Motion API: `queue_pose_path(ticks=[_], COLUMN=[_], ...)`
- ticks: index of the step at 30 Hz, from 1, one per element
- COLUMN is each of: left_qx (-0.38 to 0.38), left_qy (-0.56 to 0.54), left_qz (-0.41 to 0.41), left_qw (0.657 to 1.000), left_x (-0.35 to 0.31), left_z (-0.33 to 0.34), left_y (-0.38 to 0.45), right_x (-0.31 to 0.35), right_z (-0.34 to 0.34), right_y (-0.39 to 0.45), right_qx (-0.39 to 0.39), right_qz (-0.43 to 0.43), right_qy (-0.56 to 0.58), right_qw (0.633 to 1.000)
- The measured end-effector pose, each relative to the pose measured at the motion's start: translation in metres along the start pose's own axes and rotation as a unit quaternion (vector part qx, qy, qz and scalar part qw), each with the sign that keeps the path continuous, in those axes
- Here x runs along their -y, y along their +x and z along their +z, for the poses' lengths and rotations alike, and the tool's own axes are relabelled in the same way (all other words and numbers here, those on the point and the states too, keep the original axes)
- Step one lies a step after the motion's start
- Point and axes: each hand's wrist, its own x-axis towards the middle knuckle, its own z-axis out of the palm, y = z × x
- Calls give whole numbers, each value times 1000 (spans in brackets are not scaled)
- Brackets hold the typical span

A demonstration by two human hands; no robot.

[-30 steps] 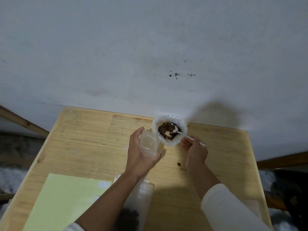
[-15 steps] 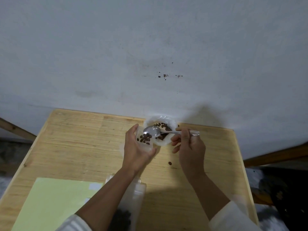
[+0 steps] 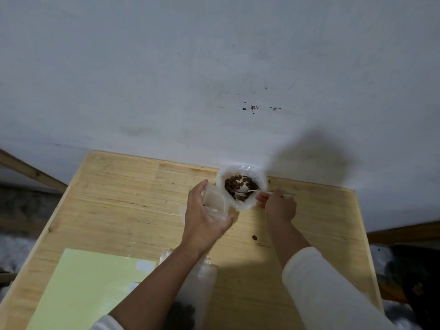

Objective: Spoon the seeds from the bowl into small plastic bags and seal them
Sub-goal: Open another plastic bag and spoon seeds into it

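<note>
A white bowl (image 3: pixel 242 173) of dark brown seeds (image 3: pixel 240 183) stands at the far edge of the wooden table (image 3: pixel 123 201). My left hand (image 3: pixel 204 217) grips a small clear plastic bag (image 3: pixel 215 203) held open just left of the bowl. My right hand (image 3: pixel 279 207) pinches the handle of a spoon (image 3: pixel 247 192) whose tip lies down among the seeds in the bowl.
A pale green sheet (image 3: pixel 88 287) lies at the near left of the table. Clear bags (image 3: pixel 197 289) with dark seeds sit under my left forearm. One loose seed (image 3: pixel 254 237) lies on the wood by my right wrist. A white wall (image 3: pixel 214 79) rises behind.
Half a second ago the spoon hovered over the bag's mouth; it has now swung back right and down into the bowl. My left hand still holds the bag beside the bowl.
</note>
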Motion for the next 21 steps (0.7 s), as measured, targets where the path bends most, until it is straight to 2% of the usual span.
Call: queue_pose_path(ticks=[4, 9, 16, 19, 21], left_qx=[1, 6, 13, 4, 2], left_qy=[10, -9, -42, -29, -26], left_qz=[-1, -13, -19, -26, -27], left_qw=[1000, 1000, 999, 999, 999], left_x=[1, -2, -6, -6, -6], left_z=[0, -2, 0, 2, 2], left_y=[1, 1, 0, 0, 1], right_x=[0, 4, 35, 45, 46], right_z=[5, -16, -44, -50, -51], right_y=[2, -2, -37, -66, -81], right_qx=[63, 91, 143, 172, 165], right_qz=[78, 72, -58, -184, -284], right_qy=[170, 225, 163, 78, 15], right_qw=[980, 967, 975, 965, 944])
